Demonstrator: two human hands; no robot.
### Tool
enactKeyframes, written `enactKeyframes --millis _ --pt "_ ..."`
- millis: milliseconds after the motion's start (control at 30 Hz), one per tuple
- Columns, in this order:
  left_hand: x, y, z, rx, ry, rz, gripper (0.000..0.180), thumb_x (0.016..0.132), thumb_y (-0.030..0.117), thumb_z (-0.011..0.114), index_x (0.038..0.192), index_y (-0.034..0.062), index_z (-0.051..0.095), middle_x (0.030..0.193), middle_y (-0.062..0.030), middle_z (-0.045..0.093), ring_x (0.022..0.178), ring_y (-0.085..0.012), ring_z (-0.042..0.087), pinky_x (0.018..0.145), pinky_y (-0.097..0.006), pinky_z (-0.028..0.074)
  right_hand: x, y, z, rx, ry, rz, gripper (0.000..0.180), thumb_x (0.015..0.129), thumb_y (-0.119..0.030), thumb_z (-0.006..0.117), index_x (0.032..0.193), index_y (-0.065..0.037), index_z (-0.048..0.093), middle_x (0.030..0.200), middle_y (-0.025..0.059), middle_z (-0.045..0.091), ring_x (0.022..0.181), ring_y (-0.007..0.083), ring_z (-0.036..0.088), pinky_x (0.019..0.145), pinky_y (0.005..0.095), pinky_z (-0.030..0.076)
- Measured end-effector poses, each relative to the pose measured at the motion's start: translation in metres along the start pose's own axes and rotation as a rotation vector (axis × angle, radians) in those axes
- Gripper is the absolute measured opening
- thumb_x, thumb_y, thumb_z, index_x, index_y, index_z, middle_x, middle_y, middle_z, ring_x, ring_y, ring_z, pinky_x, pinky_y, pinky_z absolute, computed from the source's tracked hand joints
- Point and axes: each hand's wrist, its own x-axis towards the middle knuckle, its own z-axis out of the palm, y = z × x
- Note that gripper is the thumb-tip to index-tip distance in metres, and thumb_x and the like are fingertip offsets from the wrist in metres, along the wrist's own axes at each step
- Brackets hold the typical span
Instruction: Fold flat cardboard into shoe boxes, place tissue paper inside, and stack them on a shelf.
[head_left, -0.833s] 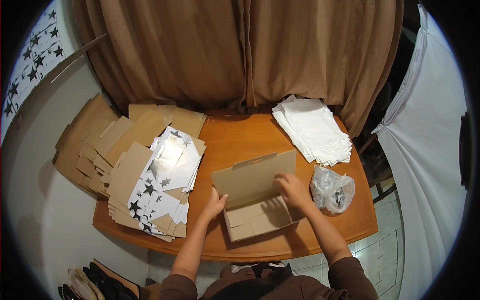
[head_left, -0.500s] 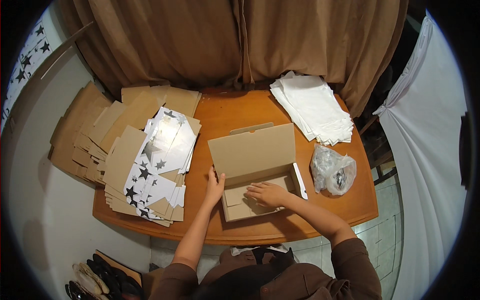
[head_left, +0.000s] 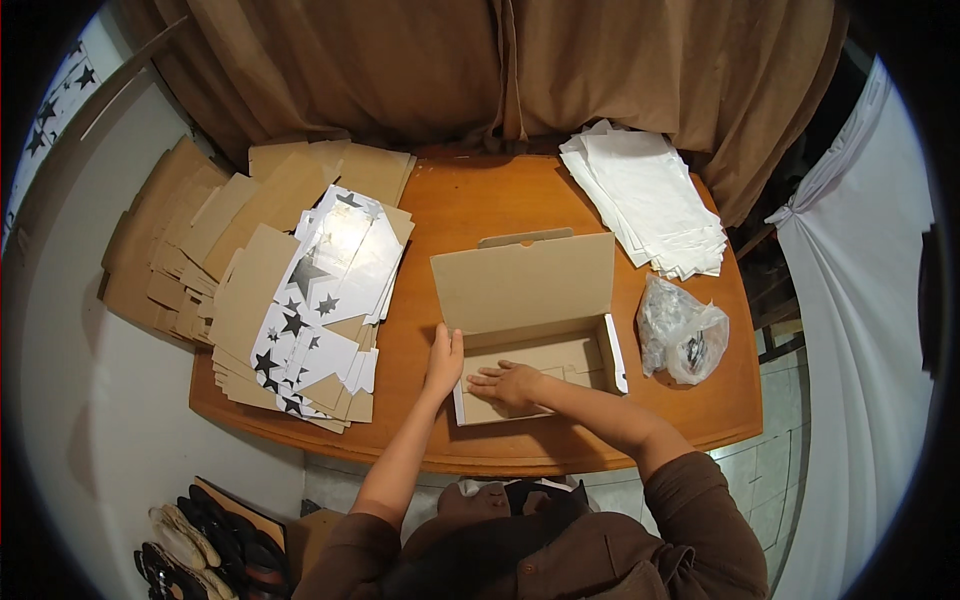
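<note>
A round wooden table (head_left: 560, 195) was placed before brown curtains (head_left: 480, 70). A white wall (head_left: 90, 420) was seen at the left, a white cloth (head_left: 850, 330) at the right, and shoes (head_left: 205, 545) on the floor.

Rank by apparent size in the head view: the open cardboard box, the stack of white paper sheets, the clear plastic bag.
1. Open cardboard box, largest.
2. Stack of white paper sheets, somewhat smaller, though it lies farther from the camera, so the gap is unsure.
3. Clear plastic bag, plainly smallest.
</note>
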Motion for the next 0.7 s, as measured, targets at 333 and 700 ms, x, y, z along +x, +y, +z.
enactKeyframes --millis 333,700 --pt "0.021 -0.002 0.000 0.091 -0.024 -0.037 0.032 0.097 0.026 0.040 0.108 -0.0034 0.040 0.101 -0.0307 0.056 0.093 -0.0447 0.055 0.079 -0.047 0.043 -0.073 0.038 -0.006 0.000 -0.138 0.390 0.098 0.071 -0.030 0.075 0.146 -0.032 0.012 0.154 -0.0008 0.012 0.141 0.0217 0.016 0.112 0.0452 0.022" --pt "-0.020 0.070 0.008 0.598 -0.837 0.351 0.025 0.084 0.011 0.054 0.107 0.0050 0.062 0.120 -0.0137 0.055 0.115 -0.0343 0.049 0.094 -0.045 0.041 -0.090 0.034 -0.002 -0.022 -0.261 0.550 0.066 0.092 -0.018 0.047 0.146 -0.035 0.013 0.155 -0.0026 0.008 0.141 0.0209 0.015 0.112 0.0446 0.021"
